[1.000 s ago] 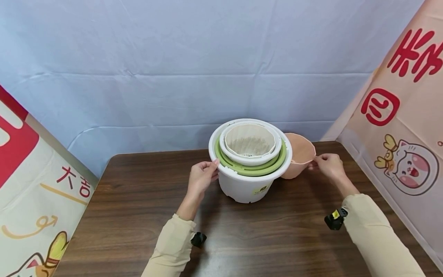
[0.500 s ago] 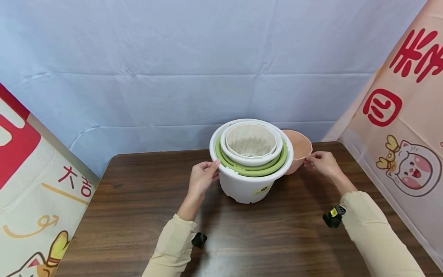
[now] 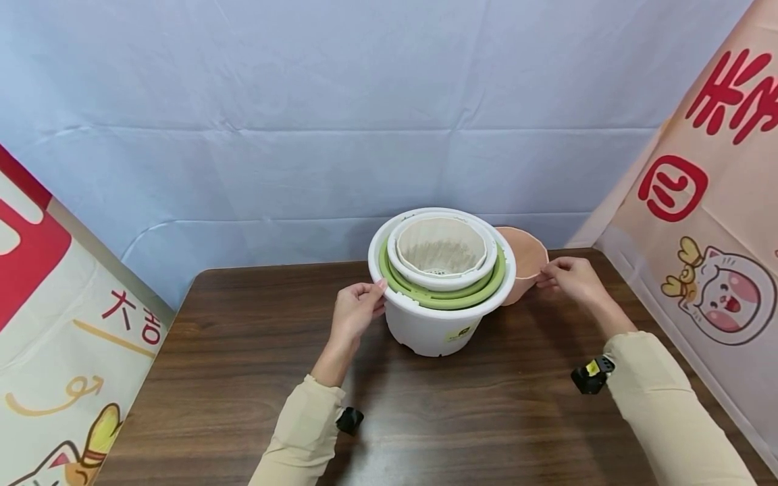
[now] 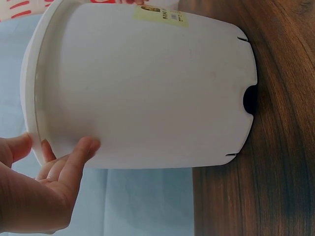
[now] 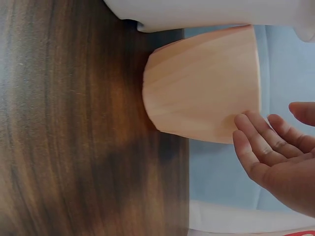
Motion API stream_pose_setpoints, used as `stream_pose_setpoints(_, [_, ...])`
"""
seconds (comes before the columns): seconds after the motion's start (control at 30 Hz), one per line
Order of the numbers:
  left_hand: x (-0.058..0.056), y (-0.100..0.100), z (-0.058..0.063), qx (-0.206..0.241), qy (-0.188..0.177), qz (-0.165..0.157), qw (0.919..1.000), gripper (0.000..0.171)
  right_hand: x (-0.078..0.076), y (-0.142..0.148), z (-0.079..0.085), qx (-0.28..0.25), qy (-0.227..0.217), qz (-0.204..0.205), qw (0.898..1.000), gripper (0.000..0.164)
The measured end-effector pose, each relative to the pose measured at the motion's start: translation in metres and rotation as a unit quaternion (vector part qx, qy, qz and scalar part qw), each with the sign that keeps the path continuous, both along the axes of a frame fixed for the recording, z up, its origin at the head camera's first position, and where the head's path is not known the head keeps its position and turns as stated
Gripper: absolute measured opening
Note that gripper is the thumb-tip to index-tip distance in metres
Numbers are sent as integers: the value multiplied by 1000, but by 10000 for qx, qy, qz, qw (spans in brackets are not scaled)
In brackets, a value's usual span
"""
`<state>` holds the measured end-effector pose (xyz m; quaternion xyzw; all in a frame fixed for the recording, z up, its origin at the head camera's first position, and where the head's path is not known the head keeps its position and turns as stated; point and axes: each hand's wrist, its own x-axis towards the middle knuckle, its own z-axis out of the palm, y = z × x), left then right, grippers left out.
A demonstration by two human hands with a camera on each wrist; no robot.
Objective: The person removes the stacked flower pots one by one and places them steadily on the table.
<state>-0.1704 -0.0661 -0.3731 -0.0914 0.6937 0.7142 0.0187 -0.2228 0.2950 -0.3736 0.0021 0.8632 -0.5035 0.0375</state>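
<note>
Inspecting remotely, I find the large white pot [image 3: 422,334] upright toward the far side of the tabletop [image 3: 243,351], with a green pot [image 3: 457,302], a smaller white pot [image 3: 425,277] and a cream pot [image 3: 442,244] nested inside. The peach pot [image 3: 527,252] stands just to its right and slightly farther back; I cannot confirm contact between them. Of the hands, the left hand [image 3: 352,314] pinches the large white pot's rim, thumb against its outside. The right hand [image 3: 573,277] has thumb and fingers spread, fingertips at the peach pot's rim; whether they touch, I cannot tell. I judge the step in hand to be positioning the two pots side by side. The next move calls for releasing both rims cleanly, without tipping the lighter-looking peach pot.
</note>
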Motion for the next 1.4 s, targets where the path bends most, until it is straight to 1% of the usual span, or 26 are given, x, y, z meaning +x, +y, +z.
stream_pose_setpoints(0.13, [0,0,0,-13,35,6,10000,29,-1,-2,6,-108,24,95,9999,32])
stream_pose_setpoints(0.37, [-1,0,-2,16,26,8,10000,30,0,-7,20,103,219,237,9994,32])
stream_pose_setpoints(0.53, [-2,0,-2,-6,30,1,10000,30,-1,-12,30,23,326,407,9986,30])
stream_pose_setpoints(0.83, [-1,0,-1,12,2,24,10000,31,0,-23,45,238,488,628,9965,30])
stream_pose_setpoints(0.97, [-2,0,-2,4,12,19,10000,31,1,-27,51,215,615,720,9953,28])
stream_pose_setpoints(1.07, [-2,0,-3,4,14,17,10000,31,3,-30,55,261,713,748,9943,28])
stream_pose_setpoints(1.23, [-2,1,-3,10,-10,18,10000,30,3,-35,61,503,775,738,9930,27])
stream_pose_setpoints(1.4, [-1,1,-1,25,7,35,10000,30,2,-42,67,577,875,870,9907,29])
